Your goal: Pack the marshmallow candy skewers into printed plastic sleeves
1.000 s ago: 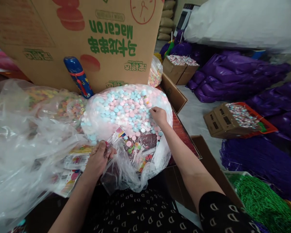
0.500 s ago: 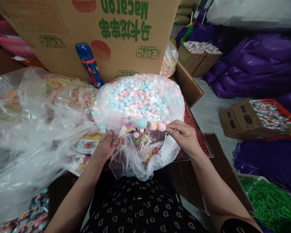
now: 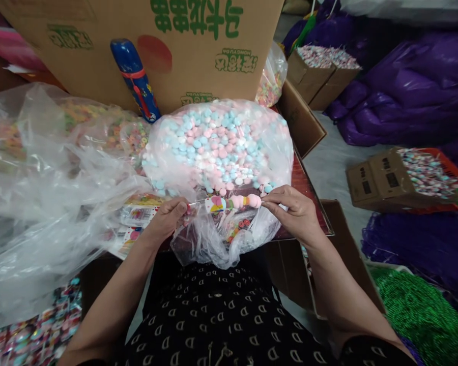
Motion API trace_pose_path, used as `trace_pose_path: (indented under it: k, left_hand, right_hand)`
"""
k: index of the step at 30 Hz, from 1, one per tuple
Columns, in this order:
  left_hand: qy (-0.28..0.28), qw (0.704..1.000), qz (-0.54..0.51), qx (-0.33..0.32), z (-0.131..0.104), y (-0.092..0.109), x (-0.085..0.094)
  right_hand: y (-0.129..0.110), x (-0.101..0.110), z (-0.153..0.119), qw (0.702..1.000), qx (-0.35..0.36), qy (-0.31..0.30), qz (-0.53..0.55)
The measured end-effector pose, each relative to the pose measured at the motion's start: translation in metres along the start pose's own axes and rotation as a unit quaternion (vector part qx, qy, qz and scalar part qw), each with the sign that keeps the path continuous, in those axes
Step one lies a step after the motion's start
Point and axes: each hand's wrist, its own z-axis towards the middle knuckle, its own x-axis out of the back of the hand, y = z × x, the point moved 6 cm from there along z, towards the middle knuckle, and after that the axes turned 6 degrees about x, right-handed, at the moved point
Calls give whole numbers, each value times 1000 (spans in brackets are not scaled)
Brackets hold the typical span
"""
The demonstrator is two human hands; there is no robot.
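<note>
My right hand (image 3: 293, 209) pinches the right end of a candy skewer (image 3: 248, 202), a row of pink candies with thin coloured rings between them. A small clear wrapper (image 3: 214, 205) with a colourful print covers the skewer's left part. My left hand (image 3: 168, 218) pinches the wrapper's left end between thumb and fingers; something small and red shows at those fingertips. Below the skewer, an open plastic bag (image 3: 209, 249) holds ring candies and loose pieces. Just behind lies a large clear bag (image 3: 213, 140) of blue, pink and white round candies.
A blue flask (image 3: 135, 81) leans against a big cardboard box (image 3: 198, 61). Bags of ring candies (image 3: 110, 122) and a stack of printed wrappers (image 3: 137, 216) lie on the left. Filled boxes (image 3: 377, 178), purple sacks (image 3: 404, 96) and green mesh (image 3: 423, 310) sit right.
The printed wrapper, earlier in my left hand apart from the skewer, now encloses the skewer's left end, blue candy included. The camera view has shifted slightly.
</note>
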Motion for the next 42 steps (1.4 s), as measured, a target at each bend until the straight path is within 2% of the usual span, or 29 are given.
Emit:
trace_pose_path:
  k: [4,6,9,15,19,22,24,26,28,30,32,34,36,38,42]
  left_hand:
    - [-20,993,119,17,-4,2,-1]
    - [-33,976,214,17,-6,9,-6]
    - [-50,955,293,15,-6,21,-15]
    - [-62,944,323,10,-3,26,-19]
    - [-65,947,315,7,-2,25,-19]
    - [-52,968,247,0,-3,27,-21]
    - [-23,992,126,-10,-3,33,-23]
    - [3,1000,-14,-16,-4,41,-26]
    - [23,994,-105,-13,-4,49,-31]
    - [55,988,-141,-23,-3,59,-34]
    - [82,983,-155,-56,-3,68,-37]
    - [83,976,-176,-103,-2,75,-40]
    - [54,967,-204,-141,-1,77,-45]
    - [42,959,-237,-149,2,76,-50]
    - [101,934,-324,-113,6,64,-50]
  right_hand:
    - [-1,-6,-7,1000,2,-17,6]
    - [-1,-12,-11,999,-2,-37,7]
    - [2,-19,-17,998,-10,-65,-1]
    - [5,-28,-24,994,15,-105,-19]
    - [6,-33,-28,996,7,-93,-6]
    - [9,-34,-31,997,-25,-70,12]
    - [11,-34,-32,997,-51,-54,32]
    - [11,-37,-32,995,-75,-33,59]
    - [9,-43,-31,991,-94,-13,90]
    - [4,-53,-30,987,-109,4,122]
    - [-3,-65,-28,982,-118,16,150]
    - [-10,-74,-27,980,-121,24,159]
    - [-19,-80,-24,985,-106,35,132]
    - [-29,-82,-23,993,-65,57,77]
    - [-45,-93,-26,997,5,76,-13]
